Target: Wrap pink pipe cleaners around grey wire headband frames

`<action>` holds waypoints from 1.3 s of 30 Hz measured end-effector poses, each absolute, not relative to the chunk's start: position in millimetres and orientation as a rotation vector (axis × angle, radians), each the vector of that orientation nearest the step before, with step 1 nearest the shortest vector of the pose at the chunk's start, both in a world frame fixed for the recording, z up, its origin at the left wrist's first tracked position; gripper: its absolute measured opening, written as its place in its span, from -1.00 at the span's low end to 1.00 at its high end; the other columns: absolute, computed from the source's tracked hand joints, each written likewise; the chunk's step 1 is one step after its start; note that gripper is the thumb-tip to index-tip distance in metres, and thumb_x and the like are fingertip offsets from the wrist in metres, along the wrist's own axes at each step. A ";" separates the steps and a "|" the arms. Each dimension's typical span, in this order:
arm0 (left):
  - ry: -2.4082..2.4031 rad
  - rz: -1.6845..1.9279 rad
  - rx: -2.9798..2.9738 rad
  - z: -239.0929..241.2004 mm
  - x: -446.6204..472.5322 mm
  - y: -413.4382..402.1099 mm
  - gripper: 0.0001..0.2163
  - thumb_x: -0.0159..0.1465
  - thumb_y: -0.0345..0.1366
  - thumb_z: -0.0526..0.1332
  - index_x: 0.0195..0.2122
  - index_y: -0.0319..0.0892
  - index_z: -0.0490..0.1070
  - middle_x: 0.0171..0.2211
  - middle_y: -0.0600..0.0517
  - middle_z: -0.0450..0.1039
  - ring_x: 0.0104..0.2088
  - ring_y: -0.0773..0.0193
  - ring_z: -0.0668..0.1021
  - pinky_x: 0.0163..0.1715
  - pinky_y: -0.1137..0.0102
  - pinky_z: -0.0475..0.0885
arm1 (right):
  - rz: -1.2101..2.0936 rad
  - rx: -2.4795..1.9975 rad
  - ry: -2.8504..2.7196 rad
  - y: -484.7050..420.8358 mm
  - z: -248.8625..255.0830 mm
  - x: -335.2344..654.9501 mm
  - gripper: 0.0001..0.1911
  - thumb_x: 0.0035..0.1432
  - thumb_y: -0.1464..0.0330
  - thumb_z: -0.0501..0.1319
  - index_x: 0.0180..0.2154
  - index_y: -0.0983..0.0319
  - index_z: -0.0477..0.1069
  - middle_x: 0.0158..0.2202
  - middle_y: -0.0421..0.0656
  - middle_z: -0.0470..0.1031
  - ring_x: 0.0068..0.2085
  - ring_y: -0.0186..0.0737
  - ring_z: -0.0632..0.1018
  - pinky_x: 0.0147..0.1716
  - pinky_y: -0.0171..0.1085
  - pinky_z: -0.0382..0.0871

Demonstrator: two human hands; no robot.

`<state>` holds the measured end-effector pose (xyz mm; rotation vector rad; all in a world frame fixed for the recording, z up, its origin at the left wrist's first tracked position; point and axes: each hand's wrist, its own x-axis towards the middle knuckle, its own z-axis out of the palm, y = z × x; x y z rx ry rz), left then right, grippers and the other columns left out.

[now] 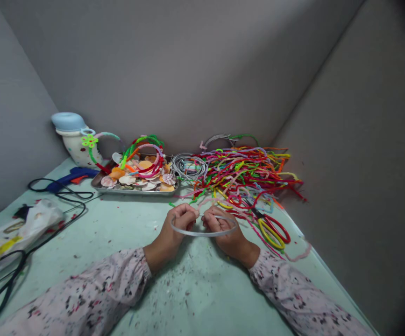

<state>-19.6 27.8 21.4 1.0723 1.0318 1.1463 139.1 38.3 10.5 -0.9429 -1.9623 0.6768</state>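
Observation:
A thin grey headband [204, 234] is held level above the table, its curve bowed toward me. My left hand [179, 223] pinches it at the far left, fingers closed. Opposite, my right hand [225, 228] is closed on its right side. The fingertips nearly meet, and the band's ends are partly hidden by them. Just beyond my hands lies a heap of coloured pipe cleaners [244, 170]. Scissors [272, 231] with red and yellow handles rest to the right of my right hand.
Behind my left hand is a metal tray [135, 192] of seashells with pipe-cleaner-wrapped headbands on top. Bare grey headbands [189, 167] are stacked beside it. At left are a cup with a blue lid [68, 122], a blue glue gun [69, 179], black cord [79, 212] and a plastic bag [44, 217].

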 end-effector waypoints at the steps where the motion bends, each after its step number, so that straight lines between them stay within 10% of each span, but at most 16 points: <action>1: 1.026 1.146 1.062 21.4 -19.5 28.0 -0.81 0.12 -0.24 0.19 -0.56 -0.19 0.26 -0.68 0.17 0.13 -0.64 0.44 0.17 -0.61 0.47 0.03 | 0.680 -0.944 -1.958 38.4 10.0 139.0 -0.73 0.28 0.34 0.01 -0.47 0.19 0.31 -0.48 -0.17 0.37 -0.41 -0.24 0.41 -0.37 -0.26 0.27; 27: 1.030 1.159 1.093 24.5 -17.1 26.2 -0.73 0.13 -0.20 0.19 -0.63 -0.20 0.23 -0.65 0.14 0.17 -0.60 0.42 0.23 -0.57 0.46 0.10 | 0.754 -0.966 -1.899 41.5 7.1 138.3 -0.65 0.31 0.28 -0.02 -0.51 0.18 0.31 -0.49 -0.17 0.37 -0.44 -0.24 0.41 -0.40 -0.26 0.28; 39: 1.030 1.225 1.066 11.9 -18.2 31.8 -0.79 0.12 -0.20 0.27 -0.25 -0.15 0.37 -0.50 0.15 0.28 -0.59 0.47 0.28 -0.60 0.53 0.16 | 0.977 -1.108 -1.634 51.2 0.2 142.0 -0.61 0.27 0.19 0.02 -0.51 0.24 0.36 -0.59 -0.23 0.34 -0.57 -0.34 0.39 -0.56 -0.34 0.25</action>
